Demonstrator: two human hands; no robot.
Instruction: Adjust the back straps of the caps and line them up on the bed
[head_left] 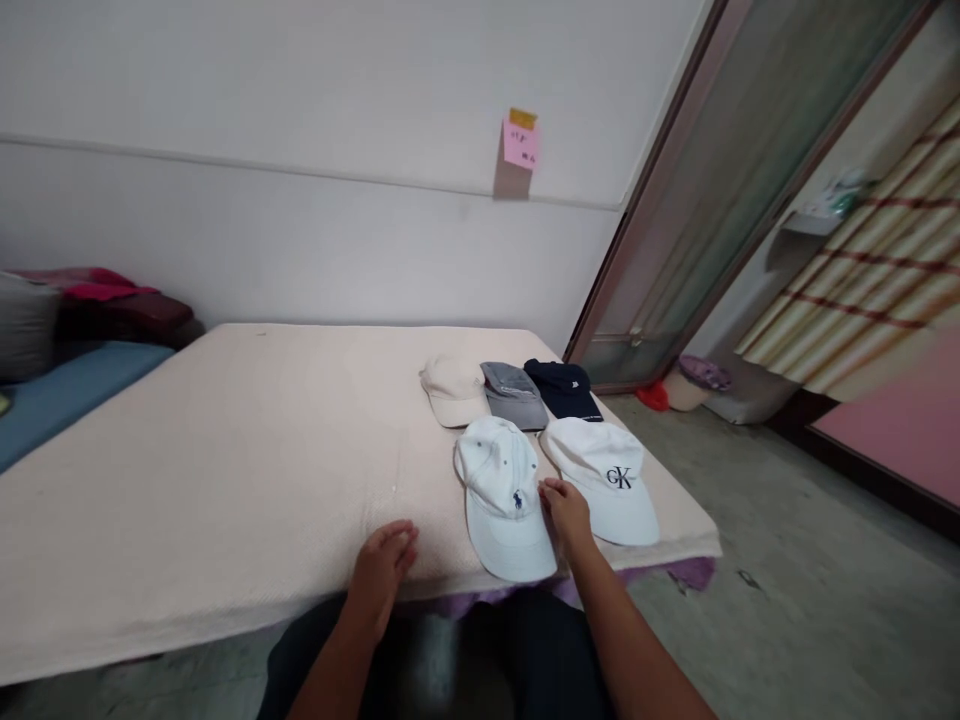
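Observation:
A pale blue baseball cap (pixel 501 480) with a small dark horse-rider emblem lies near the front edge of the bed, its brim towards me. At its right edge, my right hand (pixel 568 512) has its fingers drawn together against the cap's side. My left hand (pixel 384 565) is held to the left of this cap, fingers slightly bent and apart, with nothing in it. To the right lies a white cap (pixel 604 480) with dark "CK" letters. Behind them, a cream cap (pixel 454 390), a grey cap (pixel 514 395) and a navy cap (pixel 562 388) form a row.
The caps rest on a bed (pixel 225 480) with a cream cover, against a white wall (pixel 300 250). A pink note (pixel 520 145) is taped there. Folded textiles (pixel 112 305) lie at the far left. Concrete floor (pixel 795 610) and a bin (pixel 688 385) are on the right.

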